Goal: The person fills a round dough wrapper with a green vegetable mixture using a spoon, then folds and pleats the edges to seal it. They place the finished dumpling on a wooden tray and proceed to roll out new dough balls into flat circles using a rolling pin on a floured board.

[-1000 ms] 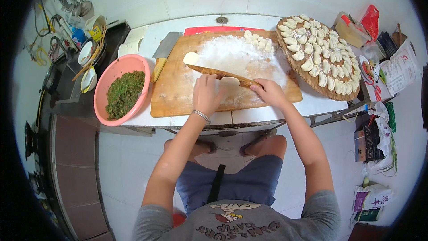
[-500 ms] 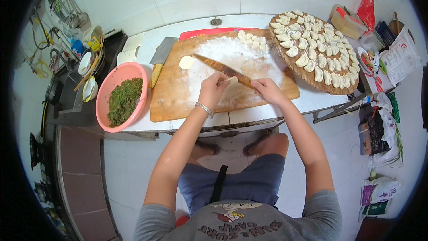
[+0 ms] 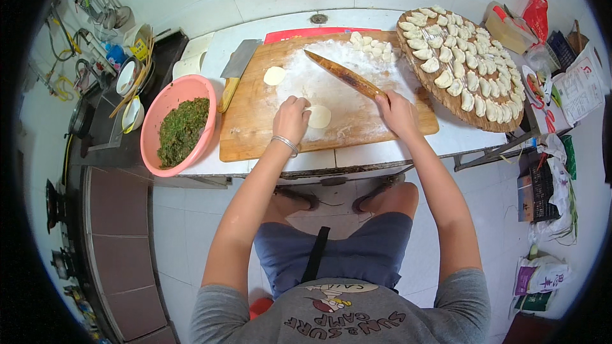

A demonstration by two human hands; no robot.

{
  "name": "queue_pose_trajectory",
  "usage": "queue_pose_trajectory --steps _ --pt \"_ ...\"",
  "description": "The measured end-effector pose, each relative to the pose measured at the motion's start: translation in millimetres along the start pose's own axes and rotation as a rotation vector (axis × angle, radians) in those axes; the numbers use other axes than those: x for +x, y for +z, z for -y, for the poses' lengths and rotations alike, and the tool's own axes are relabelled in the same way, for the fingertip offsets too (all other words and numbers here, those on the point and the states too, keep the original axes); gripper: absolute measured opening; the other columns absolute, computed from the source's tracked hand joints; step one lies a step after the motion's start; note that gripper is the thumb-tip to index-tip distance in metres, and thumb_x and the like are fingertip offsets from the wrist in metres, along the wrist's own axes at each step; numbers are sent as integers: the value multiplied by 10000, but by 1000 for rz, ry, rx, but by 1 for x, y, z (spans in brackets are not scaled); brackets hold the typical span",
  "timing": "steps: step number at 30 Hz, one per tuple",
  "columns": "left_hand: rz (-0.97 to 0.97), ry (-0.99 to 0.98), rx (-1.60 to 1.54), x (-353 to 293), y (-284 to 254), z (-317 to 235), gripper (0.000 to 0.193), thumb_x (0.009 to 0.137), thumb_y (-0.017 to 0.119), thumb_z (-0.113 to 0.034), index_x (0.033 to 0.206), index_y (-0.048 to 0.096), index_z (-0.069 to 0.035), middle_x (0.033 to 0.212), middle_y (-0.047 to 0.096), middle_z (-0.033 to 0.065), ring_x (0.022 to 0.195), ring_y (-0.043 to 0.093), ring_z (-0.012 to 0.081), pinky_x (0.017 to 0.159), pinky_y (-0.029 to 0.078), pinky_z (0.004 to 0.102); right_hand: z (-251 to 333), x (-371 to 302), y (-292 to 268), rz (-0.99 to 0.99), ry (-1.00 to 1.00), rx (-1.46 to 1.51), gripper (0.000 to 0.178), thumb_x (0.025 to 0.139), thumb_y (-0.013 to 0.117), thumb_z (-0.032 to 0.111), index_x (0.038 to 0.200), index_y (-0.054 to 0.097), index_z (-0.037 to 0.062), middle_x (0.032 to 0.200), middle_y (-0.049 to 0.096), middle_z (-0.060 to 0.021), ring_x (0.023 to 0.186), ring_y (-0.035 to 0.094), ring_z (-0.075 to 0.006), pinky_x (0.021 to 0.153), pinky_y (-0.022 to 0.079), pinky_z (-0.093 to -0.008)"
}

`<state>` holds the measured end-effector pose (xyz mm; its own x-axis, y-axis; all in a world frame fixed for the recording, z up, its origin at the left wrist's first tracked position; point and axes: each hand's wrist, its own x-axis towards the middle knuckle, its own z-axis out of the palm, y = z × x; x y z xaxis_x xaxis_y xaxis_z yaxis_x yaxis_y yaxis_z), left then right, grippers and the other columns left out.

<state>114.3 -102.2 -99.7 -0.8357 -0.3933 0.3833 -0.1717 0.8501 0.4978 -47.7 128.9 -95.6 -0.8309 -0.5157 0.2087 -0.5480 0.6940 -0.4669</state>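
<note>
Left hand: the left hand (image 3: pixel 292 118), at the centre of the frame, has its fingers curled at the left edge of a dough round; whether they pinch it I cannot tell. Placed there, they could probably steady or turn it.
Right hand: the right hand (image 3: pixel 400 114), right of centre, is wrapped around the near end of the rolling pin, likely for control from one end.
Rolling pin: the wooden rolling pin (image 3: pixel 345 76) slants toward the upper left, its far end clear of the dough.
Dough round: the dough round (image 3: pixel 320 117) lies flat at the centre; a second round (image 3: pixel 275 76) sits apart, up and left.
Flour: white flour (image 3: pixel 311 83) coats the board's middle, presumably against sticking.
Dough pieces: small pieces (image 3: pixel 373 48) cluster at the cutting board's (image 3: pixel 245 132) top edge, within easy reach.
Cleaver: the cleaver (image 3: pixel 241 59) rests left of centre, handle toward the person.
Pink bowl: the pink bowl (image 3: pixel 164 99) holds a chopped green mix (image 3: pixel 185 124) at the desk's (image 3: pixel 382 152) left.
Dumplings: rows of dumplings (image 3: pixel 472 81) fill a round board (image 3: pixel 451 106) at upper right, probably spaced to limit clumping.
</note>
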Motion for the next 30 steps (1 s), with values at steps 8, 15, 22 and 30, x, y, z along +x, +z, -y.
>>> queue_pose_trajectory --steps 8,15,22,30 --pt "59 91 32 14 5 11 50 816 656 -106 833 646 -61 844 606 133 819 615 337 705 516 434 1 2 13 -172 -48 -1 318 946 524 373 983 621 73 903 673 -146 820 644 -364 690 489 -468" --pt "152 118 105 22 6 12 90 842 627 -131 831 637 -42 826 619 149 794 616 347 708 499 431 0 0 17 -205 -67 25 308 944 528 360 988 620 70 898 667 -153 806 638 -370 679 491 -464" --pt "197 100 187 27 10 13 138 878 593 -174 853 613 -40 846 637 165 791 623 359 706 504 440 2 -1 14 -202 -40 37 314 939 535 353 987 618 54 895 666 -158 806 637 -374 681 491 -467" --pt "110 -50 26 32 6 14 254 962 481 -231 882 543 3 860 625 262 805 604 444 731 482 497 -3 1 20 -245 -68 40 310 931 555 360 965 623 60 849 657 -147 778 638 -361 655 488 -456"
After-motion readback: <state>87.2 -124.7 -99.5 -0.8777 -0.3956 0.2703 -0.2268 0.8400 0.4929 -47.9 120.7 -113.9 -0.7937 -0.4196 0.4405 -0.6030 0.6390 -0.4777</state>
